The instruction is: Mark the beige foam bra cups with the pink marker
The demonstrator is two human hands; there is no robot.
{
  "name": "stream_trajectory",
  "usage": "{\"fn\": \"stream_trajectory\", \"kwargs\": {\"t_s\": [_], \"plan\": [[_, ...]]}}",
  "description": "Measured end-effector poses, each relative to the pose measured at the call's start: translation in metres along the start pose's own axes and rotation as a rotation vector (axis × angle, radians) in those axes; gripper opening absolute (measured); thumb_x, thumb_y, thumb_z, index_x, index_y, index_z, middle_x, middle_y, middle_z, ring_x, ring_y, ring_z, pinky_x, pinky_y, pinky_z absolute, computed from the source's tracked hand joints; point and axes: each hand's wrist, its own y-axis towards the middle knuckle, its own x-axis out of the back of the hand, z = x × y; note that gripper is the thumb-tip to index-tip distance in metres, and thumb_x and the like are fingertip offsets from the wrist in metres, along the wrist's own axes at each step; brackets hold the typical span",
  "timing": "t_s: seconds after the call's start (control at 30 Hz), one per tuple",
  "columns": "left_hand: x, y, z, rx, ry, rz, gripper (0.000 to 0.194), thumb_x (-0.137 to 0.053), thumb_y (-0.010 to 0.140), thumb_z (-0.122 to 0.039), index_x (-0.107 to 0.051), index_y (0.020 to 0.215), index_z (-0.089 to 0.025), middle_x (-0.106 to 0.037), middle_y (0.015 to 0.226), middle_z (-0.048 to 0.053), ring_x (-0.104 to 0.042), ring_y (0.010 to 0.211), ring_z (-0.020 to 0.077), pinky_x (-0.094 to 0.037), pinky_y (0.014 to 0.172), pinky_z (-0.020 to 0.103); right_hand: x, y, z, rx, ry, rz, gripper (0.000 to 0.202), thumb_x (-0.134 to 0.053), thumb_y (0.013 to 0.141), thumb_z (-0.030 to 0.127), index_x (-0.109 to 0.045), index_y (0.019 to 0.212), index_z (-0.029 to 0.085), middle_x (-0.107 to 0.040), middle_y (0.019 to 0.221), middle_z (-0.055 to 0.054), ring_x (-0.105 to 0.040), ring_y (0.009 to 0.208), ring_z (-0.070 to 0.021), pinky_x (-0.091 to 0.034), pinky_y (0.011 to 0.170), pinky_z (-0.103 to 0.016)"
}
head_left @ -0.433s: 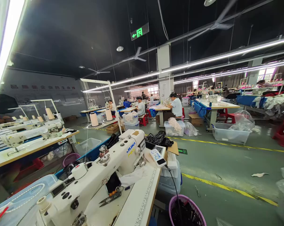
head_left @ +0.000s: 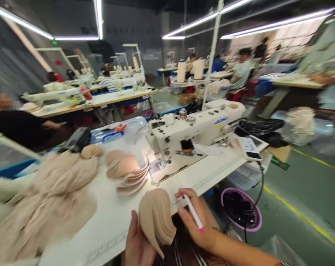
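Hands at the near edge of a sewing bench (head_left: 106,225), lower centre of the frame. Left hand (head_left: 138,245) is closed around the lower part of a beige moulded cup (head_left: 156,218), holding it upright just in front of the bench edge, fingers curled behind it and thumb at its side. Right hand (head_left: 196,221), to the right of the cup, is closed on a white pen with a pink tip (head_left: 193,213); the pen lies slanted across the fingers and its upper end is near the cup but, as far as can be seen, not touching it. No mark is visible on the cup's facing surface, so the marking appears not yet made on this piece. Stack of similar cups (head_left: 128,171) lies fanned on the bench at centre, beside the needle end of a white sewing machine (head_left: 195,127); whether these are finished or waiting cannot be told. Heap of beige fabric (head_left: 45,199) fills the lower left of the frame. Purple basket (head_left: 241,208) with dark contents stands on the floor at lower right. Other people sit at benches in the upper part of the frame, blurred.
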Motion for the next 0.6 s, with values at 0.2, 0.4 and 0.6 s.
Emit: {"fn": "stream_trajectory", "kwargs": {"t_s": [0.2,0.4,0.6], "plan": [[0.002,-0.035,0.005,-0.121,0.009,-0.040,0.068,-0.011,0.114,-0.052,-0.058,0.154,-0.021,-0.057,0.157,0.008,-0.049,0.151,0.0226,-0.010,0.134,0.043,0.006,0.002,-0.017,-0.341,0.397,-0.001,0.026,-0.052,0.113,0.049,-0.060,0.115,0.025,-0.058,0.072,0.002,-0.057,0.067,-0.0176,-0.048,0.066,-0.029],[0.000,-0.030,0.006,-0.079,-0.008,-0.020,0.063,-0.017,0.113,-0.057,-0.053,0.157,-0.030,-0.054,0.160,0.007,-0.045,0.153,0.0231,-0.007,0.133,0.046,0.009,0.009,-0.004,-0.292,0.363,0.035,0.022,-0.052,0.113,0.045,-0.062,0.115,0.025,-0.065,0.083,-0.001,-0.063,0.078,-0.0187,-0.051,0.074,-0.031],[-0.012,-0.023,0.014,-0.162,0.047,-0.167,0.046,-0.033,0.114,-0.051,-0.052,0.155,-0.043,-0.061,0.156,0.004,-0.056,0.146,0.0264,-0.030,0.129,0.051,0.010,0.013,0.019,0.099,0.170,0.266,0.034,-0.062,0.103,0.021,-0.056,0.136,0.030,-0.068,0.108,-0.004,-0.063,0.098,-0.0216,-0.054,0.089,-0.036]]}}
